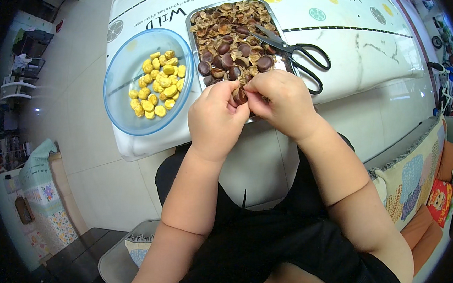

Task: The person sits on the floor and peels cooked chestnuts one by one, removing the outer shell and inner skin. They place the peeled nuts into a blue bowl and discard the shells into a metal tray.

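Between the fingertips of both hands is a brown chestnut (239, 95), its shell partly torn. My left hand (215, 114) pinches it from the left with thumb and forefinger. From the other side my right hand (282, 100) grips the shell with bent fingers. Both hands are above the near edge of a metal tray (192, 36), which holds brown chestnuts (223, 48) and many loose shell pieces (214, 19). Black-handled scissors (291, 47) lie across the tray's right rim, blades over the shells. Left of the tray, a clear glass bowl (114, 107) contains peeled yellow chestnuts (165, 82).
The table (347, 60) has a white, fruit-patterned cover. My dark-clothed legs (313, 184) are below its near edge. A sofa with a patchwork cover (413, 175) and cushions (440, 196) stands at right. Tiled floor (87, 105) stretches to the left.
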Tool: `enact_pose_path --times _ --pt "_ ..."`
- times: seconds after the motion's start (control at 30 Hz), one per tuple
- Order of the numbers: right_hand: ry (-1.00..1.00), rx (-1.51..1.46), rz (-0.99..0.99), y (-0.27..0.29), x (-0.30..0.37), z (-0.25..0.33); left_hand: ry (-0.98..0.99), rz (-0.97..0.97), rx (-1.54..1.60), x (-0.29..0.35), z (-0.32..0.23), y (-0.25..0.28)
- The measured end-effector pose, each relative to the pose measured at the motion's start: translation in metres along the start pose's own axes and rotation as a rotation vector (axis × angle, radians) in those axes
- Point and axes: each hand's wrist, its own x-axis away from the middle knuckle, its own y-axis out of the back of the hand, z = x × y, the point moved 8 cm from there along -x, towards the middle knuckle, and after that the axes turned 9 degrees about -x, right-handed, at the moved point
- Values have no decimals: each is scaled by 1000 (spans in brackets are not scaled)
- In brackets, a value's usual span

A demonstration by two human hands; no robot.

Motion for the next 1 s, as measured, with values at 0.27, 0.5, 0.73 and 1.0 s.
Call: enact_pose_path --times 0.27,0.5,0.73,1.0 --pt "-115 -68 4 2 -2 -6 -32 7 25 -1 -7 1" --pt "-401 -200 -93 16 -1 -39 35 2 128 2 1 0" --pt "-271 -127 -129 19 -5 -35 113 38 363 1 10 -9" --pt "-203 -246 -10 12 -5 -25 123 33 501 0 13 -13"
